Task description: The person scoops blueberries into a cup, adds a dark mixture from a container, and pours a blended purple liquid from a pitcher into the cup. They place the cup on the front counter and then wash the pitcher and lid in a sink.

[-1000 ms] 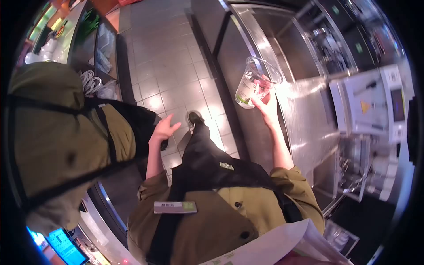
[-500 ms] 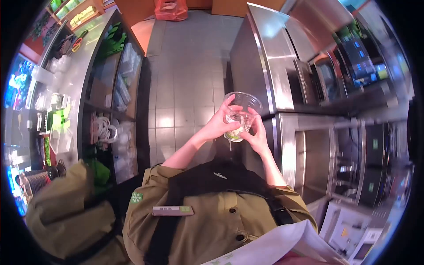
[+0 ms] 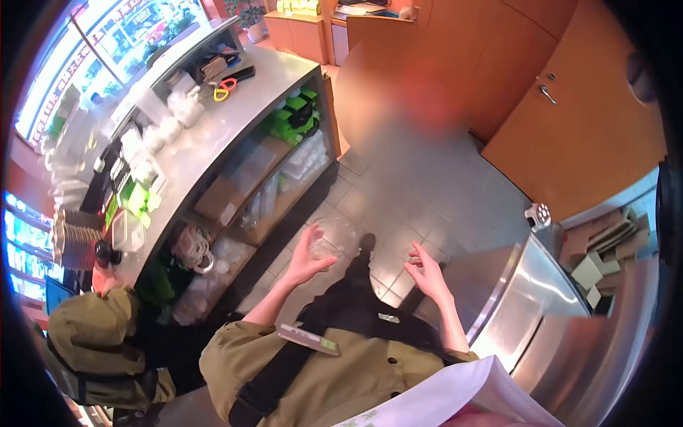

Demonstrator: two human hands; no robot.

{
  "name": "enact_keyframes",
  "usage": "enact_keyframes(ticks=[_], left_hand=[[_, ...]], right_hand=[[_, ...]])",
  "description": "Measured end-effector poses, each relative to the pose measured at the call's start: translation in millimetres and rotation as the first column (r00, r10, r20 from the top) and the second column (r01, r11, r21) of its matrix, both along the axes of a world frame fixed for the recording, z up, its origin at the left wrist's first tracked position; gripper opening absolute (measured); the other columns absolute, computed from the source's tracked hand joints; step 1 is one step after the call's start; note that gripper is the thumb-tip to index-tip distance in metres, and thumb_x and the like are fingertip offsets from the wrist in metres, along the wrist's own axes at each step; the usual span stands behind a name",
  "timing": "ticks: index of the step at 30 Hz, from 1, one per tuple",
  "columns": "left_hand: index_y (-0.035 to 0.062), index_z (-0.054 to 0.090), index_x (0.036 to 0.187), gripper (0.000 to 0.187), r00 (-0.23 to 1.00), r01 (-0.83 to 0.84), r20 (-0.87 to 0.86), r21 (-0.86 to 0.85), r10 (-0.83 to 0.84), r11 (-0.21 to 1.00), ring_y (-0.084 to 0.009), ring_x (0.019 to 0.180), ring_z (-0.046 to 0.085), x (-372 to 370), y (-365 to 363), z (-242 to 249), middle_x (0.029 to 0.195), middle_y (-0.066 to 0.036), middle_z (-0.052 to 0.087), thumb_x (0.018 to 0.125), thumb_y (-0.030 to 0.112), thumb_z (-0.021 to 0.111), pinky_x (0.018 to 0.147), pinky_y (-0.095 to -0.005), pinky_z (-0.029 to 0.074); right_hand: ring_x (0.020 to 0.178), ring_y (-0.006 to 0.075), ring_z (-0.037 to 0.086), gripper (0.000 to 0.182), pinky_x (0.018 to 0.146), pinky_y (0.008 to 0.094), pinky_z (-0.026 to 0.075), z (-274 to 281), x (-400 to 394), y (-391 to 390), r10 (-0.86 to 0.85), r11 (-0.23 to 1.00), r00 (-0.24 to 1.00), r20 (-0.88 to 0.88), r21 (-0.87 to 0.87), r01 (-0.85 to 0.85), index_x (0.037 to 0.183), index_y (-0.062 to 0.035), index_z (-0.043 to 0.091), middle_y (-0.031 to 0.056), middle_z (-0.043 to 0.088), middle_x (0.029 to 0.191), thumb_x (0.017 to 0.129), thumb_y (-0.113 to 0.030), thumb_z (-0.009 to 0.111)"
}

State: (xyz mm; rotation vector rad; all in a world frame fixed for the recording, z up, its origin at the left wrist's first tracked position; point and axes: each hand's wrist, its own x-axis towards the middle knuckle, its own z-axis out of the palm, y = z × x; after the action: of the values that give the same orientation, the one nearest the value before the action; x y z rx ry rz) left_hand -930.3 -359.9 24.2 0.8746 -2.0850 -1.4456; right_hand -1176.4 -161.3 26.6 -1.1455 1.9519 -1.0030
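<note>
Flat grey floor tiles (image 3: 405,188) leave open room between the smooth steel counter (image 3: 238,117), long-edged above packed shelves (image 3: 235,188), and the straight-edged steel cabinet (image 3: 548,274); the right hand (image 3: 429,277), fingers released and loosely bent, hangs near that cabinet; the left hand (image 3: 304,262) has its fingers curved round a clear, rounded plastic cup (image 3: 338,238) above the floor; looped red-and-yellow scissors (image 3: 225,90) lie on the counter.
</note>
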Motion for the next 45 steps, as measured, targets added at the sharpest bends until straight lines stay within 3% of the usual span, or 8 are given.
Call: enact_keyframes(ticks=[7,12,16,19,25,33,40,45], left_hand=[[0.006,0.02,0.13,0.091,0.806,0.568,-0.218,0.025,-0.551,0.822,-0.0253,0.118,0.035,-366,-96,57,0.123,-0.014,0.038,0.059,0.017,0.075,0.096,-0.0367,0.031],[0.0071,0.018,0.129,0.093,0.322,0.945,-0.407,0.196,-0.855,0.263,-0.0221,0.118,0.033,-596,-32,90,0.126,-0.011,0.033,0.055,0.005,0.074,0.096,-0.0362,0.031],[0.0095,0.018,0.126,0.092,0.206,0.974,-0.419,0.178,-0.884,0.143,-0.0243,0.118,0.034,-727,36,59,0.124,-0.012,0.035,0.054,0.004,0.074,0.096,-0.0384,0.032],[0.0105,0.019,0.125,0.089,0.278,0.957,-0.384,0.191,-0.88,0.219,-0.0269,0.116,0.036,-807,50,49,0.123,-0.014,0.036,0.055,0.001,0.073,0.095,-0.0395,0.032],[0.0132,0.019,0.126,0.084,0.584,0.799,-0.37,0.419,-0.723,0.431,-0.0294,0.116,0.036,-971,40,12,0.123,-0.015,0.034,0.06,-0.005,0.068,0.095,-0.0412,0.033],[0.0165,0.016,0.13,0.089,0.486,0.858,-0.38,0.379,-0.787,0.347,-0.0291,0.114,0.036,-1236,179,-11,0.123,-0.016,0.033,0.061,0.001,0.07,0.093,-0.0448,0.034],[0.0098,0.004,0.135,0.109,-0.299,0.934,-0.279,0.112,-0.913,-0.34,-0.0276,0.114,0.036,-1388,502,59,0.121,-0.019,0.033,0.054,0.011,0.077,0.092,-0.0387,0.036],[0.0146,-0.01,0.134,0.116,-0.631,0.751,-0.297,-0.002,-0.716,-0.661,-0.0263,0.113,0.037,-1368,723,59,0.12,-0.015,0.035,0.056,0.008,0.076,0.093,-0.0408,0.035]], right_hand=[[0.085,0.0257,0.058,0.063,0.073,0.035,0.046,16,-193,-36,-0.283,0.956,0.947,-0.153,0.029,0.291,0.131,-0.0094,0.027,0.0146,0.056,0.099,0.078,-0.022,0.058],[0.072,0.0159,0.056,0.06,0.068,0.0278,0.045,28,-297,38,-0.877,0.478,0.481,-0.018,-0.151,0.865,0.13,-0.0064,0.026,0.0094,0.056,0.092,0.079,-0.009,0.055],[0.069,0.0073,0.051,0.055,0.063,0.0211,0.042,-18,-377,65,-0.945,0.109,0.16,0.287,-0.187,0.976,0.129,-0.0058,0.029,0.0045,0.054,0.088,0.08,-0.005,0.053],[0.07,0.0143,0.057,0.044,0.064,0.0264,0.045,13,-457,72,-0.919,0.075,0.139,0.37,-0.183,0.98,0.121,-0.0014,0.038,0.0091,0.058,0.086,0.081,-0.013,0.053],[0.078,0.0283,0.057,0.031,0.068,0.0358,0.046,16,-637,135,-0.934,0.3,0.254,-0.253,-0.167,0.939,0.107,-0.0037,0.051,0.0123,0.056,0.092,0.08,-0.019,0.052],[0.077,0.0329,0.058,0.036,0.066,0.043,0.047,-26,-822,244,-0.783,0.451,0.483,-0.39,0.179,0.875,0.11,-0.0105,0.049,0.0158,0.057,0.088,0.081,-0.031,0.048],[0.089,0.0296,0.057,0.031,0.075,0.0371,0.046,18,-787,428,-0.776,-0.495,-0.352,-0.523,0.159,0.854,0.104,-0.0034,0.055,0.0156,0.058,0.099,0.076,-0.019,0.053],[0.085,0.0318,0.056,0.035,0.075,0.0403,0.045,-39,-755,542,-0.659,-0.75,-0.625,-0.417,0.31,0.584,0.104,-0.0078,0.053,0.0155,0.058,0.087,0.074,-0.024,0.054]])
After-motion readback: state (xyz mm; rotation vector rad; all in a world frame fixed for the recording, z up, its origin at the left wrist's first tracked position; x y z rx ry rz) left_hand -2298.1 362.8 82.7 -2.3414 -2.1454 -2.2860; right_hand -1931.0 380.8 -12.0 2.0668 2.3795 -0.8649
